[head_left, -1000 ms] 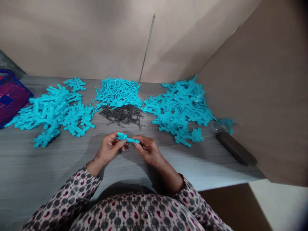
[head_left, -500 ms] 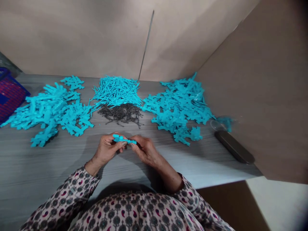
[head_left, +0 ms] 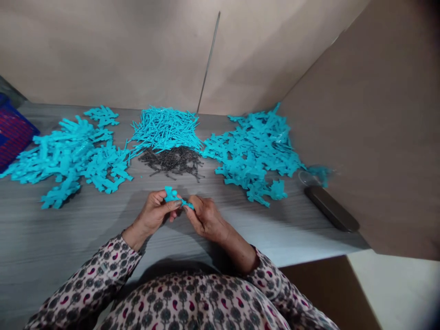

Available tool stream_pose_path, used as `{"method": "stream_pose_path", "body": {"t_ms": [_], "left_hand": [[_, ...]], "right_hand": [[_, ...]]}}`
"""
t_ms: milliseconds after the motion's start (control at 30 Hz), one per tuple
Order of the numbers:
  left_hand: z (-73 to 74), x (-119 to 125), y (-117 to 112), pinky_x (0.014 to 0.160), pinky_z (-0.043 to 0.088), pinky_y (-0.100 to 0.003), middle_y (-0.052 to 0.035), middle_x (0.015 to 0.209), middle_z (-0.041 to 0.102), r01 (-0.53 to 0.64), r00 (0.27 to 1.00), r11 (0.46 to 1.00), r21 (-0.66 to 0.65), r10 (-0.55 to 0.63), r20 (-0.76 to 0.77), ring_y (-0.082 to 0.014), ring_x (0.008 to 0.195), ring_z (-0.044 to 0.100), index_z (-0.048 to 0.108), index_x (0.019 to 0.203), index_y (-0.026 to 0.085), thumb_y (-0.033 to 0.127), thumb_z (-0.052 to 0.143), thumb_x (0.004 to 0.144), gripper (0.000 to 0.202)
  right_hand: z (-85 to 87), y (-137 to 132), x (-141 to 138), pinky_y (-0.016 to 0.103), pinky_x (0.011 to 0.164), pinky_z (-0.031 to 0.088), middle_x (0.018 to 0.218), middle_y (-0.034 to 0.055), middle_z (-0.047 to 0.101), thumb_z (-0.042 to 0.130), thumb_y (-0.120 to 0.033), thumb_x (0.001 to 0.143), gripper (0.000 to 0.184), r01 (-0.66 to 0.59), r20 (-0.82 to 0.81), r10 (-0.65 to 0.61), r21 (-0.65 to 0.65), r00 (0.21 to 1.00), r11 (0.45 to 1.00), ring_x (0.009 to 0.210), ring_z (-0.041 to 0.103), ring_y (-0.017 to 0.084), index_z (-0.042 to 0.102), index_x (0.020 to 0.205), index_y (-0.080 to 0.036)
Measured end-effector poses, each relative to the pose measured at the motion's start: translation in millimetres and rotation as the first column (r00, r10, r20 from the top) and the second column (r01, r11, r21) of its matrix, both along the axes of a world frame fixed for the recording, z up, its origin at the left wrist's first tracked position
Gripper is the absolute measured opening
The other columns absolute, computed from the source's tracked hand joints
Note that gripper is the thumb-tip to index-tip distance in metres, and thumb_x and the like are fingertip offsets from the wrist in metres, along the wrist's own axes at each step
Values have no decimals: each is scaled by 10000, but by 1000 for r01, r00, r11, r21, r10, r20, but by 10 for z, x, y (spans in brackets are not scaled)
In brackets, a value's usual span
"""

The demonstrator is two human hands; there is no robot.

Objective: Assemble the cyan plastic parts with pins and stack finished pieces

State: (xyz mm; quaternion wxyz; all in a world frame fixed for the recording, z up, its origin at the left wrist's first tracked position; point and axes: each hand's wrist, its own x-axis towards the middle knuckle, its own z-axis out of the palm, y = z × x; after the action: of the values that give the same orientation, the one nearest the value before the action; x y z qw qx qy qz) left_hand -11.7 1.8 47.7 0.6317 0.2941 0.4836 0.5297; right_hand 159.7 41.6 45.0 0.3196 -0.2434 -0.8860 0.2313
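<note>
At the far left we have a red and blue woven plastic basket (head_left: 13, 137) at the edge of the grey wood-grain table (head_left: 68, 229), then a loose heap of branched turquoise plastic pieces (head_left: 68, 158). Next comes a mound of thin turquoise plastic sticks (head_left: 165, 130), with a small heap of slender dark grey pins (head_left: 173, 161) touching its near side.

Nearer us, our left hand (head_left: 154, 214) and right hand (head_left: 206, 219) share one small turquoise moulded plastic piece (head_left: 173, 195). What has just changed is its angle: it lay nearly level, and now its broad lobed end tips up to the left while its thin stem slants down to the right. The piece sits between our hands, clear of the table. Our left thumb (head_left: 173, 204) presses against the broad end from below, with the other left fingers curled beneath it. Our right fingertips (head_left: 187, 207) pinch the stem's tip against the right thumb.

Further right lie a wide heap of branched turquoise plastic pieces (head_left: 256, 153), a clear plastic scrap (head_left: 304, 178) and a dark oblong case (head_left: 332, 208).
</note>
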Motion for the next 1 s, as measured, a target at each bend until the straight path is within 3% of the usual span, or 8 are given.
{"method": "stream_pose_path", "body": {"t_ms": [133, 300, 433, 533, 700, 833, 933, 1000], "left_hand": [[25, 9, 7, 366, 421, -171, 6, 520, 625, 15, 999, 1000, 13, -15, 39, -77, 394, 518, 720, 710, 115, 396, 912, 530, 385], [25, -8, -4, 423, 468, -182, -10, 577, 657, -38, 999, 989, 143, 39, 2, -95, 482, 568, 746, 721, 130, 336, 900, 580, 293], [20, -14, -11, 437, 488, -194, -20, 622, 666, -44, 998, 975, 218, 53, -34, -103, 515, 577, 741, 694, 133, 316, 880, 619, 243], [22, -23, -17, 430, 488, -195, -24, 650, 666, -35, 998, 971, 238, 46, -40, -101, 512, 574, 728, 671, 129, 321, 876, 626, 247], [-4, -20, -8, 426, 476, -197, -11, 578, 638, 38, 999, 982, 186, -38, -4, -93, 453, 557, 732, 705, 124, 365, 867, 642, 283], [-33, -9, 45, 493, 517, -212, -11, 634, 665, 33, 999, 983, 179, -29, -23, -98, 494, 590, 730, 725, 130, 378, 875, 625, 305], [-30, -81, 100, 601, 559, -226, -30, 797, 707, 47, 998, 987, 155, -39, -52, -124, 648, 653, 737, 877, 154, 342, 894, 591, 376], [-18, -161, 128, 651, 577, -247, -53, 1000, 709, 8, 999, 990, 143, 0, -54, -162, 789, 682, 696, 1069, 199, 323, 912, 545, 580]], "right_hand": [[-12, -1, -17, 260, 544, 288, 620, -21, 456, 348, -287, 1004, 262, -1, -44, -5, -118, 999, 993, 537, 420, 128, 393, 753, -225], [-26, -20, -83, 243, 537, 307, 576, -50, 401, 314, -445, 1014, 392, -50, -210, -43, -417, 977, 908, 521, 380, 106, 337, 686, -231], [-15, -24, -108, 238, 522, 303, 567, -55, 362, 337, -515, 991, 437, -55, -227, -67, -488, 972, 871, 526, 340, 99, 316, 662, -228], [-15, -38, -107, 239, 508, 287, 561, -57, 349, 342, -472, 997, 412, -43, -231, -71, -452, 970, 891, 511, 322, 98, 314, 665, -229], [-56, -59, -87, 250, 524, 298, 576, -44, 406, 354, -377, 1005, 334, 2, -168, -52, -280, 984, 960, 496, 363, 107, 378, 706, -229], [-93, 18, -44, 241, 554, 343, 609, -29, 474, 345, -367, 1019, 354, -27, -173, -29, -318, 985, 948, 531, 441, 108, 449, 720, -211], [-105, 132, 11, 238, 574, 371, 656, -17, 513, 350, -379, 1025, 356, -45, -209, -21, -309, 978, 950, 581, 478, 113, 493, 754, -199], [-121, 203, 43, 243, 568, 373, 656, -16, 510, 378, -392, 1017, 333, 29, -207, -81, -246, 975, 969, 589, 478, 122, 516, 785, -197]]}}
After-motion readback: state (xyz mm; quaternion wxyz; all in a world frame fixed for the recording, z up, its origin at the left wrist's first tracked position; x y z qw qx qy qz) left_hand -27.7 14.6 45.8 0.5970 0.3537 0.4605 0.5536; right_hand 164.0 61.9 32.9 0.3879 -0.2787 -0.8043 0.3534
